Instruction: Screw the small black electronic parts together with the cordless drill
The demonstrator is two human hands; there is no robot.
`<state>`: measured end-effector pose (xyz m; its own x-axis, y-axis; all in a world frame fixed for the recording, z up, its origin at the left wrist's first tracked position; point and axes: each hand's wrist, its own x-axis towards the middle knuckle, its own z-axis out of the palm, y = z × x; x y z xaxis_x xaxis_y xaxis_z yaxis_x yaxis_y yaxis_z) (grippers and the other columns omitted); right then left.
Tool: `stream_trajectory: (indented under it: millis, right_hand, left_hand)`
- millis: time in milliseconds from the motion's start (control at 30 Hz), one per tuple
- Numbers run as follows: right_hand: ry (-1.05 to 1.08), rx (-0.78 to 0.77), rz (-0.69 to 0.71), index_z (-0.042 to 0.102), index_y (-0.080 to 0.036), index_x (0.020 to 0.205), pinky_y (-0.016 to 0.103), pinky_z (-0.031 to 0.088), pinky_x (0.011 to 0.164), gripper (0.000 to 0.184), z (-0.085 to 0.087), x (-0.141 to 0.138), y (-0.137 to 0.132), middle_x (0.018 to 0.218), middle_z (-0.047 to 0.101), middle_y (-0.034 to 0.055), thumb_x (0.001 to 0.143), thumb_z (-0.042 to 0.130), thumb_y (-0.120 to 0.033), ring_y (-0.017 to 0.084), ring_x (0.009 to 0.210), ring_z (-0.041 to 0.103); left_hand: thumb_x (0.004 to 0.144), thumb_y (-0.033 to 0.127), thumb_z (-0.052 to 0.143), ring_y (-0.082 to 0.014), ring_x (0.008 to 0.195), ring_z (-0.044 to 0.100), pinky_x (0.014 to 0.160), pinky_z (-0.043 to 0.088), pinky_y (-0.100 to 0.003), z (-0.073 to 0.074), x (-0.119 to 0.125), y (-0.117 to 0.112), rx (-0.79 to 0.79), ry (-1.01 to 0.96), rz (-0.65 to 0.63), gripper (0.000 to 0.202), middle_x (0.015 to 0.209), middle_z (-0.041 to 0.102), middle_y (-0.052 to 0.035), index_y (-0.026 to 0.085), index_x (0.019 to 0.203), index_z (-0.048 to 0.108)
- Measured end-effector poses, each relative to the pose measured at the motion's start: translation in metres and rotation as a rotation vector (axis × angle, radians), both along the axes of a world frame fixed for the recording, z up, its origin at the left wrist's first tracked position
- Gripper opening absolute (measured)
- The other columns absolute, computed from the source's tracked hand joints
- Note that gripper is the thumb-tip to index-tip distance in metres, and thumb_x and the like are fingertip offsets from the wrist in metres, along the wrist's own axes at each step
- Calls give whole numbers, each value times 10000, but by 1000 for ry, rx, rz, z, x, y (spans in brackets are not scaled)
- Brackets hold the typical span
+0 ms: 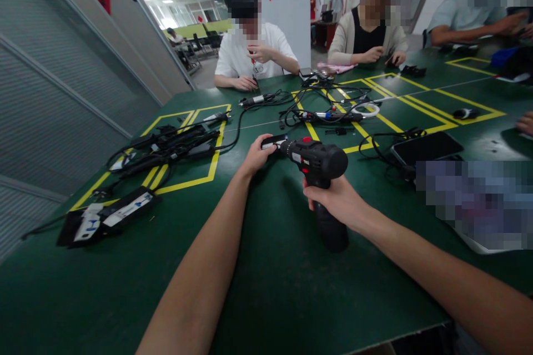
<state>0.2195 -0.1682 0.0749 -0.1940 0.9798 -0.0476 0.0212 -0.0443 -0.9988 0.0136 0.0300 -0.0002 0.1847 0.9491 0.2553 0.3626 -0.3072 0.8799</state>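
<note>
Forearms stretch over the green table (270,288), right hand (339,199) clamped round the grip of a black drill (320,163) standing upright mid-table, left hand (256,156) pinching a small black block (273,141) at its chuck

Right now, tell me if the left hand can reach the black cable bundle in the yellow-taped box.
Probably yes: left hand and cable bundle share bare green table, nothing between; it must first release the small black part.
</note>
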Motion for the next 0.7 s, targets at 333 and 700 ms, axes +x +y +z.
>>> stream_trajectory:
  millis: [333, 700]
  right_hand:
    - [-1, 0, 6, 569, -179, 780, 277, 425, 541, 69, 0, 0, 0, 706, 575, -12, 717, 594, -162, 119, 538, 552]
    - [15, -12, -5, 572, -174, 799, 281, 425, 541, 88, 0, -1, 0, 730, 566, -8, 718, 603, -167, 117, 544, 550]
  left_hand:
    - [706, 304, 607, -223, 987, 562, 925, 449, -369, -3, -2, 2, 2, 6, -10, 499, 1097, 610, -58, 185, 1188, 552]
    - [723, 314, 599, -219, 1000, 562, 922, 444, -362, -1, -1, 0, 6, 13, -19, 503, 1110, 598, -70, 167, 1199, 534]
